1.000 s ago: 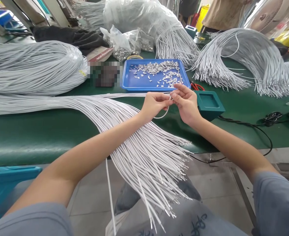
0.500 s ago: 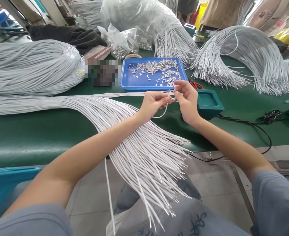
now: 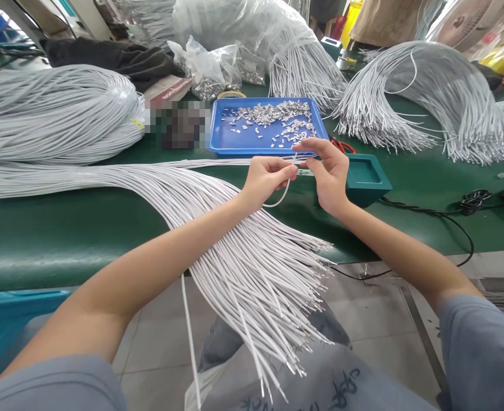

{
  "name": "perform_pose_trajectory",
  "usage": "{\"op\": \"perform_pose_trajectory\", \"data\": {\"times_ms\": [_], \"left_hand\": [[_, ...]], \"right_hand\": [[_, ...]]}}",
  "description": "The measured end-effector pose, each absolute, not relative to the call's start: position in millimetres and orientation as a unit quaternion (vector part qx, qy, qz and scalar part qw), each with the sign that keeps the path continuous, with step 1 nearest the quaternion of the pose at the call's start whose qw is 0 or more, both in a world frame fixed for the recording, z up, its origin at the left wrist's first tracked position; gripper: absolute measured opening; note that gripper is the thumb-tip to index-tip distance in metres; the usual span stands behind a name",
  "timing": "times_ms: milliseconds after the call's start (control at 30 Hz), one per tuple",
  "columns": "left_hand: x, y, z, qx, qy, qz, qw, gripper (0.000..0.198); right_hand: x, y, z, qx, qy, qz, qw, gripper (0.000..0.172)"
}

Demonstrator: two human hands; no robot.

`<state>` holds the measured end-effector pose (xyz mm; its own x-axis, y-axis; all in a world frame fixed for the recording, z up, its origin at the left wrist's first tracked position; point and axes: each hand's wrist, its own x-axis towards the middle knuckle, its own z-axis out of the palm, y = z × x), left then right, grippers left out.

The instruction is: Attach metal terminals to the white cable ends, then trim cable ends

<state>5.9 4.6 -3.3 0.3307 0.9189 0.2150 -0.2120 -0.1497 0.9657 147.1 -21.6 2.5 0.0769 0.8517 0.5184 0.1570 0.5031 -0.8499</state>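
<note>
My left hand [image 3: 267,180] is closed in a pinch on a white cable [image 3: 283,197], a little below its upper tip. The cable's end stands up above the thumb and finger, and its lower part curves back beneath the hand. My right hand [image 3: 329,174] is close on the right, thumb and index finger apart, with the index fingertip at the cable's tip. Whether it touches the tip is hard to tell. Under my left forearm a thick bundle of white cables [image 3: 234,251] fans out over the table edge. A teal block-shaped device [image 3: 369,177] sits just beyond my right hand.
Behind my hands, a blue tray [image 3: 226,134] holds many small metal terminals [image 3: 277,114]. Grey cable bundles [image 3: 55,114] lie at left, and more [image 3: 448,91] arch at right. Plastic bags of parts [image 3: 209,71] stand behind. A black cord [image 3: 440,214] runs across the green table [image 3: 84,240].
My right index finger has moved left to the cable's tip, and its gap from the thumb has widened. My left hand keeps its pinch on the cable, nearly in place.
</note>
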Motion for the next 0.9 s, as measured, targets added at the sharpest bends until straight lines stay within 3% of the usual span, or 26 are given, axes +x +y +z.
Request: {"op": "perform_pose_trajectory", "data": {"times_ms": [167,467,900], "left_hand": [[4.7,6.0,-3.0,0.568,0.318,0.496,0.575,0.029],[6.6,5.2,-3.7,0.563,0.325,0.494,0.577,0.028],[5.2,4.0,0.0,0.534,0.353,0.501,0.582,0.021]], "right_hand": [[148.0,-19.4,-0.5,-0.387,-0.621,0.267,0.627,0.01],[155.3,-9.8,-11.0,-0.36,-0.687,0.212,0.595,0.018],[154.5,-7.0,-16.2,-0.35,-0.661,0.192,0.636,0.023]]}}
